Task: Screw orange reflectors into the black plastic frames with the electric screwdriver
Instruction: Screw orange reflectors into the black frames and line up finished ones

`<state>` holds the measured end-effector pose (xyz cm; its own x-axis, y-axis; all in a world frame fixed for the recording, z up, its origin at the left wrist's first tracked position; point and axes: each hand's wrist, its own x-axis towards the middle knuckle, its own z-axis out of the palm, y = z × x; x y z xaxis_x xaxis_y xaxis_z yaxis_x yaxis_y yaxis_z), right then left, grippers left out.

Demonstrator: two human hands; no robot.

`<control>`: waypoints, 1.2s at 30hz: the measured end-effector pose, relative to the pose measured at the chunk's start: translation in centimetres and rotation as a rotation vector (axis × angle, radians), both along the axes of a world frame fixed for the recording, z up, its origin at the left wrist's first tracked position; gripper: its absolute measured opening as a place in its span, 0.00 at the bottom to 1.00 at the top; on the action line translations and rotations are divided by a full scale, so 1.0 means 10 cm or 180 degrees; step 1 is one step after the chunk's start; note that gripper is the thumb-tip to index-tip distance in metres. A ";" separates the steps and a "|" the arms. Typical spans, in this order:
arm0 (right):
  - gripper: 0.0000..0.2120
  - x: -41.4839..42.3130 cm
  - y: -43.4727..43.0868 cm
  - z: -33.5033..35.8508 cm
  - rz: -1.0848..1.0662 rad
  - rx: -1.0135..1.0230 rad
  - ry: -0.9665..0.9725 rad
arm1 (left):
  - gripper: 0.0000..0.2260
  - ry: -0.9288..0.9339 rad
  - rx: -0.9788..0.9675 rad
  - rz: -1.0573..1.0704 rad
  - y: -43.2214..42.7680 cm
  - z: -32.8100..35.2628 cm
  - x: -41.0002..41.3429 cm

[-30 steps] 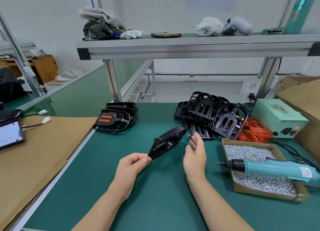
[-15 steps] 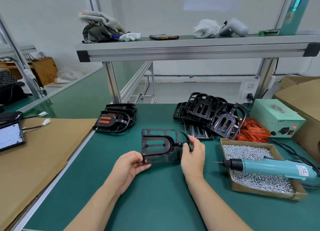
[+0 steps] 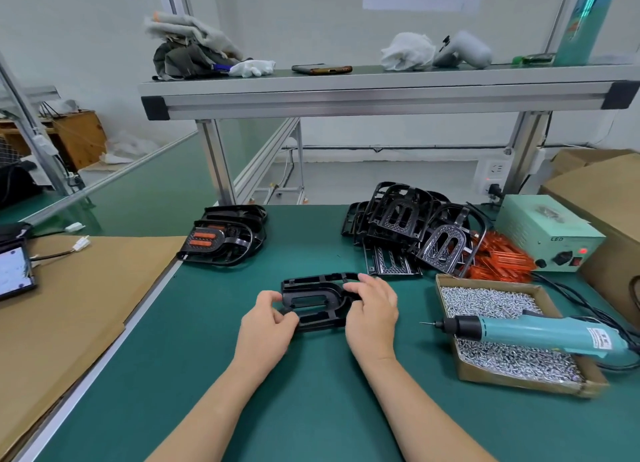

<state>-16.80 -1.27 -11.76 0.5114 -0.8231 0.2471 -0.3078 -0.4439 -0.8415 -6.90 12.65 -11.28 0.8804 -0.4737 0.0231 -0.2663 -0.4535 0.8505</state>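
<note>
Views: one, head-worn.
Position: at the person's head, above the near edge of the green table (image 3: 311,409).
Direction: forward and down; the shelf (image 3: 381,90) crosses the upper frame.
Lens: wide-angle.
Nearness: close; forearms enter from the bottom edge, with the left hand (image 3: 265,326) and right hand (image 3: 372,317) near centre, on a black frame (image 3: 311,302).

The black plastic frame (image 3: 313,302) is held face-up at the green bench mat (image 3: 311,409). The left hand (image 3: 266,326) grips its left end and the right hand (image 3: 372,314) grips its right end.

- **Right of the frame:** the electric screwdriver (image 3: 536,333) lies across a cardboard tray of screws (image 3: 491,378).
- **Behind it, to the right:** a pile of bare frames (image 3: 405,219), with orange reflectors (image 3: 498,259) beside it.
- **Behind it, to the left:** a stack of frames fitted with reflectors (image 3: 225,236).
</note>
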 end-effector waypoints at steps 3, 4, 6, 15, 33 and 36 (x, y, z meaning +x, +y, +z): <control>0.18 0.00 0.02 0.00 0.0140 -0.0215 0.0373 | 0.08 -0.0522 0.0330 0.0040 -0.03 0.00 0.00; 0.17 -0.01 0.03 -0.01 0.0158 -0.0297 0.0430 | 0.08 -0.0646 0.0374 0.0073 -0.03 -0.02 -0.01; 0.18 -0.02 0.06 -0.01 0.0178 -0.0489 0.0577 | 0.08 -0.0973 0.0571 0.0176 -0.02 -0.06 -0.03; 0.22 -0.16 0.09 0.05 0.0426 -0.1600 0.1356 | 0.48 -0.1424 0.0714 -0.0901 -0.06 -0.15 0.05; 0.18 -0.53 -1.36 0.88 -0.0371 -0.1244 0.1595 | 0.54 -0.1648 0.0946 -0.1419 -0.04 -0.18 0.07; 0.20 -0.66 -1.72 0.88 -0.0630 -0.1119 0.2168 | 0.55 -0.1665 0.0954 -0.1430 -0.04 -0.18 0.07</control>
<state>-23.37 -18.45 -2.92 0.4958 -0.8463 0.1948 -0.8059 -0.5319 -0.2600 -6.23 12.26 -13.08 0.5104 -0.8366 0.1989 -0.8159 -0.3980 0.4195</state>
